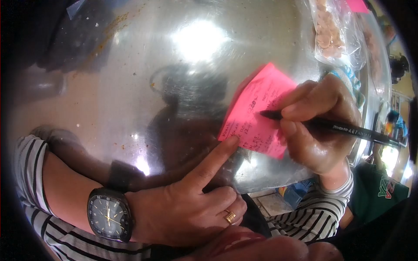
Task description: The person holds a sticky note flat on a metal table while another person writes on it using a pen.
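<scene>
My right hand (320,128) pinches a black pen (348,129) between thumb and fingers, its tip right at the writing on a pink sticky note pad (257,104). Dark handwriting in several lines covers the top sheet, and part of the pad is hidden behind the right hand. My left hand (191,206) lays its outstretched index fingertip on the pad's lower left corner, while its other fingers curl loosely with nothing in them. That hand wears a gold ring (230,216), and a black watch (109,215) is on the wrist.
Under the pad is a shiny metal tabletop (130,100) with brownish smears and crumbs. At the back right sits a clear plastic bag (333,35) of pale brown pieces, beside a blue and white cloth (348,76). A person in a green shirt (376,198) is at the right.
</scene>
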{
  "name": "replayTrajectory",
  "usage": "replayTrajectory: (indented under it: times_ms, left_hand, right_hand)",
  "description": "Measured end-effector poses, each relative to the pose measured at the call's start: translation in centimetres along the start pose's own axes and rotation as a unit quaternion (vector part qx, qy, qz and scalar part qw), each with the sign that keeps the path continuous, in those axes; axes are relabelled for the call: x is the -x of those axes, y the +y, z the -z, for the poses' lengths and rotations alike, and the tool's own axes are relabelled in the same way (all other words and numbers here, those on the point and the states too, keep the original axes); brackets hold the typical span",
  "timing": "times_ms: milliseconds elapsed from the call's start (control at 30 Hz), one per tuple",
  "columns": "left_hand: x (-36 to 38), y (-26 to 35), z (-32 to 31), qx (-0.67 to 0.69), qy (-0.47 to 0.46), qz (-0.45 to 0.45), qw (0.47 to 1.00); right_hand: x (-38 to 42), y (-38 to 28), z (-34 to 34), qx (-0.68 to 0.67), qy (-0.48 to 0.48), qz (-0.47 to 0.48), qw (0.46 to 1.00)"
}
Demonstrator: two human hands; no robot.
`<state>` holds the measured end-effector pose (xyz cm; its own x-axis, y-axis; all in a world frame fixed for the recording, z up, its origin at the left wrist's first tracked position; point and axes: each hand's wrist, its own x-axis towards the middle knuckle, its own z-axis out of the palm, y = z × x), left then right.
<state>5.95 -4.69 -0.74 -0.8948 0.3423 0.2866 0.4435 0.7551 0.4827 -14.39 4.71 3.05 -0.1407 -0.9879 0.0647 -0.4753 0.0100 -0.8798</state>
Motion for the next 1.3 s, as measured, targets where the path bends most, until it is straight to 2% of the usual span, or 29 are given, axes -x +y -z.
replayTrajectory:
  times_ms: [300,500,633,867,933,1100,1167,1300]
  left_hand:
    - [-0.1,-0.3,0.2,-0.008,0.006,-0.005,1.0]
    - [0.1,-0.7,0.2,-0.001,0.02,0.001,1.0]
    - [0.2,-0.9,0.6,-0.005,-0.005,0.001,1.0]
    - [1.4,-4.2,1.5,0.021,-0.007,-0.001,1.0]
    - [-0.4,1.6,-0.3,-0.006,-0.02,0.007,1.0]
    - [-0.7,2.0,-0.5,-0.008,-0.033,0.003,0.999]
    - [-0.8,2.0,-0.6,-0.018,-0.016,0.003,1.0]
    - [-0.7,1.8,-0.6,-0.021,-0.011,-0.002,1.0]
  right_hand:
    - [-0.3,0.3,-0.1,-0.013,0.01,0.012,1.0]
    - [-0.8,0.1,-0.2,-0.031,0.016,-0.024,0.999]
    - [-1.2,0.2,-0.3,-0.031,0.006,-0.02,0.999]
    - [-4.6,1.4,-1.1,-0.03,-0.01,-0.031,0.999]
    - [1.1,0.2,-0.2,-0.044,-0.013,0.001,0.999]
    - [1.7,-0.1,0.1,-0.03,-0.012,-0.009,0.999]
    - [1.6,0.1,0.2,-0.005,-0.016,0.018,1.0]
    - [1.6,0.3,0.0,-0.046,-0.014,0.011,0.999]
